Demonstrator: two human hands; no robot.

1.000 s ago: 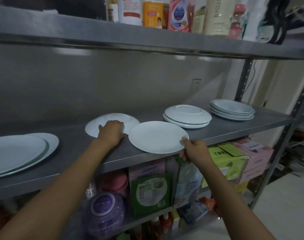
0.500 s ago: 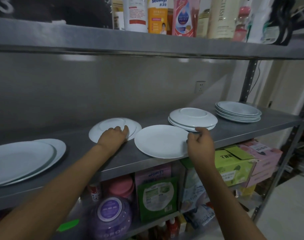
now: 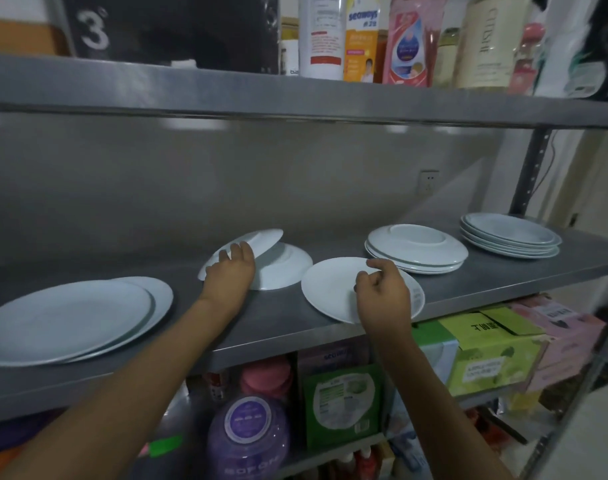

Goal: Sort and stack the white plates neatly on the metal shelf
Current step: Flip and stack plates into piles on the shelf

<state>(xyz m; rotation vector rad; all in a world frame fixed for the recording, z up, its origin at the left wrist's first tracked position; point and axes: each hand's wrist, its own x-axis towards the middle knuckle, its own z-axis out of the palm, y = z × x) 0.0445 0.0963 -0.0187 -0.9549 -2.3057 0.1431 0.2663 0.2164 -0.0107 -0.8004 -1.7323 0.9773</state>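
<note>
left hand (image 3: 230, 271) had tipped plate (image 3: 241, 252) up, gripping rim | right hand (image 3: 382, 289) now loosely curled over flat plate (image 3: 330, 289), grip unclear | stacking underway

The left hand (image 3: 230, 271) covers part of the tilted white round plate (image 3: 248, 245). The right hand (image 3: 382, 289) hides part of the flat white plate (image 3: 330, 289). The large white oval plates (image 3: 63, 320) run off the left edge.

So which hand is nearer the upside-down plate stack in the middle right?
The right hand. It hovers over the flat plate just in front-left of that upside-down plate stack; the left hand is farther left, tipping up a plate.
</note>
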